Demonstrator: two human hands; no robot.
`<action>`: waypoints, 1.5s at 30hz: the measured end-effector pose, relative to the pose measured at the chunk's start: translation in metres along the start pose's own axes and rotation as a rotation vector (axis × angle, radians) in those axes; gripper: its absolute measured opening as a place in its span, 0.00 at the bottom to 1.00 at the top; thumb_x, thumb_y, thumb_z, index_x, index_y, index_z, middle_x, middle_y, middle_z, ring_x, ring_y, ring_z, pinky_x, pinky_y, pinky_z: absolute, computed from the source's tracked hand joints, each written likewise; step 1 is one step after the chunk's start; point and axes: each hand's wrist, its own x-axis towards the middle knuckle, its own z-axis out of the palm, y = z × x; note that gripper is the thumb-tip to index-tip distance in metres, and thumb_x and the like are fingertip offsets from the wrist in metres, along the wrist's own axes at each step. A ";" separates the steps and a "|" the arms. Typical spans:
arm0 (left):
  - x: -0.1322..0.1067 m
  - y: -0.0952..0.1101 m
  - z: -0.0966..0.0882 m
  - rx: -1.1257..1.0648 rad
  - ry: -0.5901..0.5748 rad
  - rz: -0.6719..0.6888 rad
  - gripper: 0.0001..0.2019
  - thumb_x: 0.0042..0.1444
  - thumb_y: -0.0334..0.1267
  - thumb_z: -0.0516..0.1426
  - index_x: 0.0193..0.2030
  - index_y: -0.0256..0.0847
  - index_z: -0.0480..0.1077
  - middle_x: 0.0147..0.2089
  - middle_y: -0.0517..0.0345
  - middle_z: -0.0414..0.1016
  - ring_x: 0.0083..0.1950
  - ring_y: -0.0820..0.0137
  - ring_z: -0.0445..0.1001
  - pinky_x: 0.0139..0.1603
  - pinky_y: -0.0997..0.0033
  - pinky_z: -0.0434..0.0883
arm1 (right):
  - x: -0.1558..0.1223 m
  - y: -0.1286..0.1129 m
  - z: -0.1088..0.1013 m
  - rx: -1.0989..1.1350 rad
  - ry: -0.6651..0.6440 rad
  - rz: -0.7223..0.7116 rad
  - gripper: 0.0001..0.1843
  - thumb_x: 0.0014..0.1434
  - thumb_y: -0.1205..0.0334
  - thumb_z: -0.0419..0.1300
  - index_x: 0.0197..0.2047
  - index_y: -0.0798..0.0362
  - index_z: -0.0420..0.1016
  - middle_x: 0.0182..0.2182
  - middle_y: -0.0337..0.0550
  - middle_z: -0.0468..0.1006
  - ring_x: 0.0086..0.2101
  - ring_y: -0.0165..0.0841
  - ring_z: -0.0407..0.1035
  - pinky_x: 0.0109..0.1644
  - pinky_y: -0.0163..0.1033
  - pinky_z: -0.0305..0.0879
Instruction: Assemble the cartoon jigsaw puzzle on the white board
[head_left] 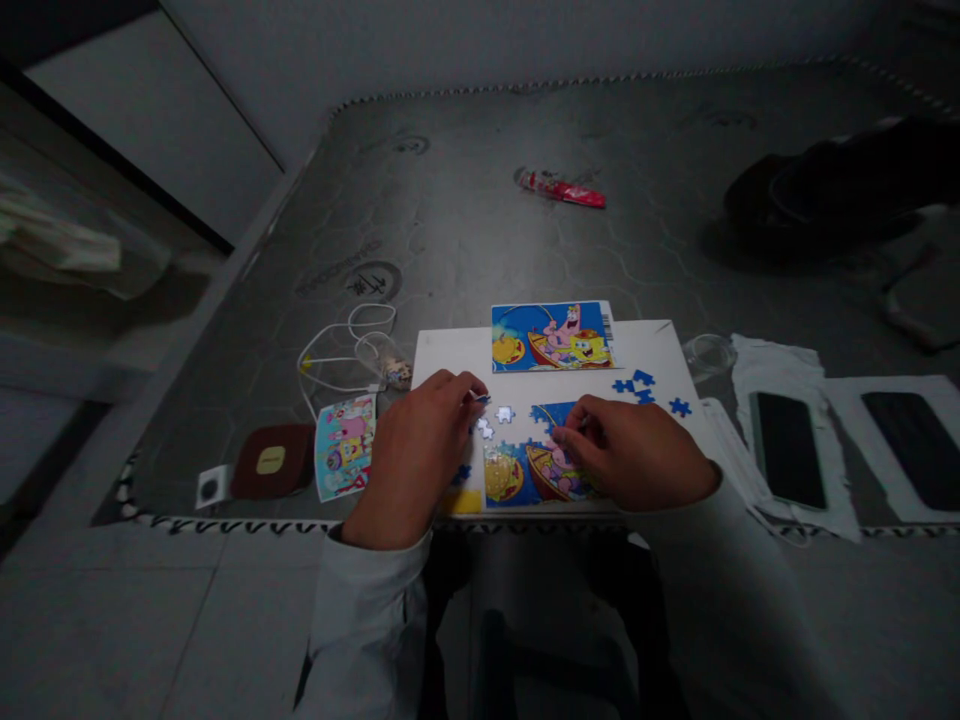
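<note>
L hand (pixel 420 450): over white board, fingertips pinched on small puzzle pc (pixel 480 398), looked grasped.
R hand (pixel 631 452): bent, fingertips (pixel 564 432) down on puzzle section; can't tell if holding a pc.
Puzzle section (pixel 525 472): partly built cartoon pic, on front of white board (pixel 645 345), between hands.
Loose pcs: 2 pale pcs (pixel 504 414) just beside L fingertips; blue pcs (pixel 634 385) on board, right of section.
Ref card (pixel 551 336): printed cartoon boat scene, at back edge of board.
Left of board: 2nd printed card (pixel 345 446), white cable (pixel 349 350), brown pouch (pixel 271 460).
Right of board: 2 black phones (pixel 787 450) on white sheets (pixel 832 490).
Far side: red wrapper (pixel 562 187) on gray mattress (pixel 450 220); dark cloth (pixel 825 185) at right.
</note>
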 end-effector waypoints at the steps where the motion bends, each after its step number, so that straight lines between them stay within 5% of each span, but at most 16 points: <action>1: -0.001 0.001 -0.001 0.005 0.001 0.004 0.08 0.65 0.35 0.57 0.48 0.47 0.75 0.48 0.59 0.78 0.42 0.62 0.77 0.35 0.66 0.64 | 0.000 0.000 0.000 0.005 -0.003 -0.001 0.11 0.65 0.52 0.56 0.37 0.48 0.76 0.29 0.39 0.81 0.28 0.33 0.71 0.32 0.39 0.54; 13: -0.005 0.007 -0.005 0.085 -0.017 0.046 0.13 0.66 0.37 0.54 0.54 0.53 0.73 0.49 0.57 0.77 0.39 0.63 0.77 0.31 0.68 0.63 | 0.000 -0.003 0.002 0.016 0.016 -0.024 0.10 0.64 0.53 0.57 0.37 0.49 0.75 0.29 0.39 0.79 0.28 0.34 0.69 0.33 0.40 0.52; 17: -0.005 0.004 -0.005 0.090 -0.024 0.033 0.14 0.66 0.36 0.53 0.54 0.53 0.74 0.50 0.57 0.77 0.40 0.63 0.77 0.32 0.68 0.63 | 0.002 0.018 0.000 0.032 0.204 0.109 0.09 0.63 0.55 0.57 0.43 0.49 0.75 0.32 0.40 0.79 0.31 0.36 0.70 0.34 0.41 0.54; 22: -0.005 0.001 -0.006 0.002 0.020 -0.060 0.12 0.65 0.38 0.57 0.54 0.51 0.72 0.45 0.60 0.81 0.42 0.61 0.78 0.35 0.66 0.64 | 0.001 0.032 -0.001 -0.067 0.415 0.264 0.20 0.65 0.56 0.53 0.57 0.52 0.73 0.44 0.51 0.76 0.39 0.44 0.71 0.38 0.45 0.58; 28: -0.004 0.000 -0.006 -0.036 0.024 -0.135 0.06 0.64 0.42 0.59 0.46 0.49 0.74 0.41 0.62 0.82 0.38 0.61 0.78 0.33 0.66 0.61 | -0.001 0.034 0.000 -0.110 0.399 0.310 0.17 0.65 0.57 0.53 0.51 0.51 0.77 0.45 0.53 0.74 0.40 0.45 0.71 0.38 0.47 0.59; 45: 0.000 0.000 0.003 -0.012 0.037 -0.166 0.06 0.62 0.41 0.61 0.44 0.47 0.76 0.42 0.61 0.80 0.41 0.63 0.76 0.34 0.67 0.60 | 0.007 0.034 0.002 -0.065 0.353 0.318 0.07 0.61 0.61 0.60 0.42 0.51 0.76 0.39 0.46 0.75 0.38 0.42 0.70 0.38 0.44 0.56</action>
